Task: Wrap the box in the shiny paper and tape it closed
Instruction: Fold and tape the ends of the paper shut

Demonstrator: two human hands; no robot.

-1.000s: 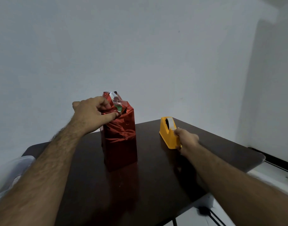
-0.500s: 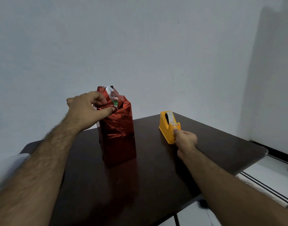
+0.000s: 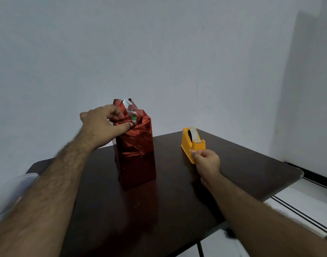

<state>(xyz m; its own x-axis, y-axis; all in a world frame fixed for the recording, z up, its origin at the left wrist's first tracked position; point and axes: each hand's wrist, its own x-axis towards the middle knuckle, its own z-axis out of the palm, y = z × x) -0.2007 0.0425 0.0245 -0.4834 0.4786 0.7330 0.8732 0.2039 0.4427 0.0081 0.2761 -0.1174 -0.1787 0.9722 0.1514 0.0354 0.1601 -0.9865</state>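
Box (image 3: pixel 134 151) stands upright on the table (image 3: pixel 233 164), wrapped in red shiny paper (image 3: pixel 133 138); top flaps still loose. Your left hand (image 3: pixel 101 125) pinches the folded paper at the top edge, as it did a second ago. Your right hand (image 3: pixel 207 160) has drawn back from the dispenser (image 3: pixel 191 141), fingers pinched on the tape end (image 3: pixel 195 152). Judgement: tape is being pulled out; tearing it off and sealing the top come next.

One wide camera rides on my head, looking forward and down over my forearms at the dark table (image 3: pixel 242 175), near enough to fill the lower frame, with the pale wall (image 3: pixel 159 52) beyond.
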